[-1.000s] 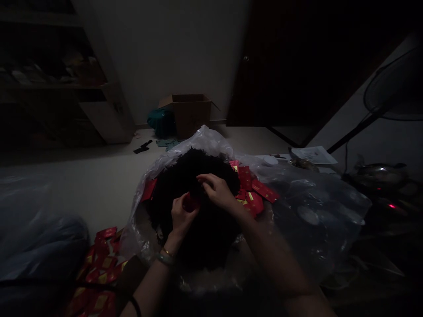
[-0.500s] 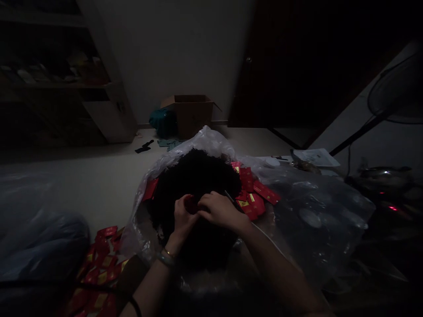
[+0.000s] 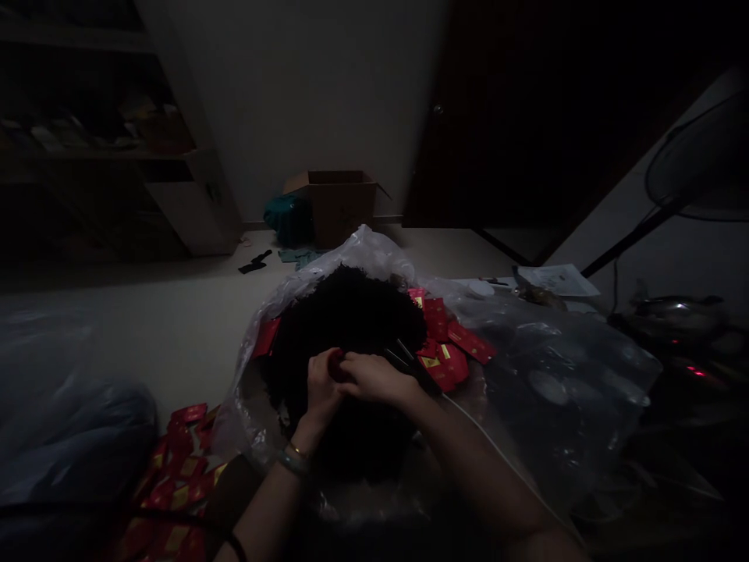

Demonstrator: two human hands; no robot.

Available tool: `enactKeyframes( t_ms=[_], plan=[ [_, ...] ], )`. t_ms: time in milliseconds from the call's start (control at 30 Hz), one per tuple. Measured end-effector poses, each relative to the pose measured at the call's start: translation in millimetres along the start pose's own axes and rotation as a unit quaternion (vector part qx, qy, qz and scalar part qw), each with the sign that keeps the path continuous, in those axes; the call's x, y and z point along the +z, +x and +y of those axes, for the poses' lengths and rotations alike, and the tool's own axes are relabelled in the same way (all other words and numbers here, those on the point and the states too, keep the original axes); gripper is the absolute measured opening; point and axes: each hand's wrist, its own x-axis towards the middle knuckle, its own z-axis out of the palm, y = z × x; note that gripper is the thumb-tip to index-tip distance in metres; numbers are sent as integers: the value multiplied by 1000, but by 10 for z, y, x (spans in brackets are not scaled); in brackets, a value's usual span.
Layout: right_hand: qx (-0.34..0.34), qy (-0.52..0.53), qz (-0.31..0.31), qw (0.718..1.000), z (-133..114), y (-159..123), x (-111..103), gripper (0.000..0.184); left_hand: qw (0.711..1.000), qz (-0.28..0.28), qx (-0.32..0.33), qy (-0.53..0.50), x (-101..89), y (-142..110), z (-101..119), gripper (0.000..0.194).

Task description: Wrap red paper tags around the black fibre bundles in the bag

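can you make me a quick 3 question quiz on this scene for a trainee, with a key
1. True or false: the thick bangle is worn on the person's right wrist.

2. Where is the open cardboard box?
a) on a shelf
b) by the far wall
c) inside a clear plastic bag

3. Fill the gap: the left hand and the right hand meet at a small ____ packet over the dark heap.

Key: 1. false; 2. b; 3. red
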Motion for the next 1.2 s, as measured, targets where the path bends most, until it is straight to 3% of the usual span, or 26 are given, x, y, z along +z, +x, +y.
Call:
enactKeyframes(
  t_ms=[67, 133, 233, 300, 467, 600, 700, 833, 933, 1000, 1100, 1200],
  plan=[
    [-24, 37, 25, 999, 30, -2, 20, 32, 1000, 8, -1, 4, -8, 8, -7, 40],
    [-43, 111, 100, 988, 86, -37, 11, 31, 1000, 23, -1, 9, -14, 19, 4, 44],
    [16, 204, 232, 951, 177, -80, 13, 28, 999, 43, 1, 20, -10, 28, 50, 49],
    [56, 237, 259, 935, 213, -56, 57, 31, 998, 48, 4, 27, -5, 26, 86, 51],
    [82, 293, 225, 926, 242, 109, 194, 12, 1000, 17, -2, 25, -52, 35, 132, 55],
    [113, 275, 250, 922, 305, 122, 189, 15, 997, -46, -21, -57, -106, 91, 114, 33],
    [72, 259, 250, 930, 342, 38, 175, 18, 977, -75, -102, -173, -105, 127, 104, 21],
    [-19, 198, 192, 961, 331, -51, 174, 13, 946, -67, -198, -248, -96, 144, 104, 22],
    [9, 142, 163, 976, 315, -24, 161, 12, 938, -45, -231, -253, -106, 153, 99, 23],
    [29, 135, 167, 976, 317, 25, 152, 7, 934, -33, -238, -264, -111, 160, 94, 23],
    [20, 171, 188, 967, 343, 89, 159, 16, 929, -30, -235, -284, -106, 163, 93, 24],
    [19, 198, 177, 964, 385, 102, 189, 15, 926, -90, -216, -296, -85, 143, 99, 36]
  ],
)
